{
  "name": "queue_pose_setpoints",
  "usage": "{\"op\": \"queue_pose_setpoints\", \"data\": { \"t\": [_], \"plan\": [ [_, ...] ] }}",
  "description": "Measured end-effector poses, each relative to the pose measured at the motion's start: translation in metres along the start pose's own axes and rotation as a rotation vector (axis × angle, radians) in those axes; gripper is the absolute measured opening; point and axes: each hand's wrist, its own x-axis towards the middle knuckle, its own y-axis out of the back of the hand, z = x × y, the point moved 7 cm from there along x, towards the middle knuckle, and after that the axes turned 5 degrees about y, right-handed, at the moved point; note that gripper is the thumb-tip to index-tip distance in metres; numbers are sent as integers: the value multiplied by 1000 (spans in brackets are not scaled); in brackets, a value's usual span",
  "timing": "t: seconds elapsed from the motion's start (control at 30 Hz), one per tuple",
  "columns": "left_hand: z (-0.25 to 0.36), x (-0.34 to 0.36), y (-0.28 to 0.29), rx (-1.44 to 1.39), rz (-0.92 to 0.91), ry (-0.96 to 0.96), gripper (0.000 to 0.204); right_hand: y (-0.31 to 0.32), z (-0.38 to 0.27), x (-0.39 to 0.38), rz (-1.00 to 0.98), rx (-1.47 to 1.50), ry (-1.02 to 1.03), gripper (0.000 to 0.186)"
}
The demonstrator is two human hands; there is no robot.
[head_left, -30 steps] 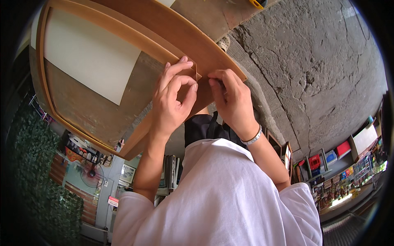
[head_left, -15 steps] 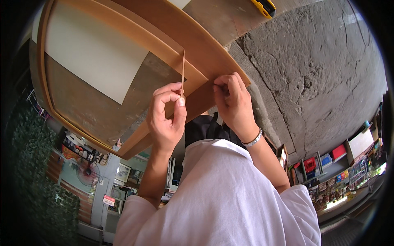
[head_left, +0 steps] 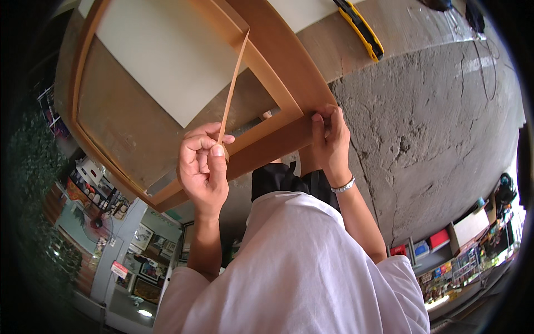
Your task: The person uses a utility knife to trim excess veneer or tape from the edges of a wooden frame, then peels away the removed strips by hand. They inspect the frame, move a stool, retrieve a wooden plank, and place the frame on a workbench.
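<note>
My left hand [head_left: 203, 170] pinches a thin, light wooden strip [head_left: 236, 75], which slants up to meet the inner edge of a large brown wooden frame [head_left: 281, 36]. At that frame's near right corner is my right hand [head_left: 331, 139], fingers curled on the edge; the fingertips are partly hidden. Inside the frame, a white sheet [head_left: 156, 61] shows over a stained brown surface [head_left: 128, 111].
A yellow and black tool [head_left: 360, 30], apparently a knife, lies beyond the frame, near dark objects [head_left: 436, 4] and a cord. Cracked concrete [head_left: 423, 133] spreads to the right. Cluttered shelving [head_left: 456, 259], a fan [head_left: 95, 225] and framed pictures [head_left: 143, 236] stand around.
My left hand has moved left and down, drawing the strip out longer at a slant. The frame has shifted in view, and my right hand sits slightly further right at its corner.
</note>
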Motion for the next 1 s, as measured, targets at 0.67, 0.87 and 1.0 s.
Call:
{"op": "queue_pose_setpoints", "data": {
  "t": [0.67,0.87,1.0],
  "plan": [
    [35,-53,71,-69,61,170,18,-16,-273,99,-260,-146,871,16],
    [43,-109,133,-92,157,155,13,-1,-333,140,-56,8,796,21],
    [30,-148,174,-157,257,252,13,-4,-406,163,20,69,927,21]
  ]
}}
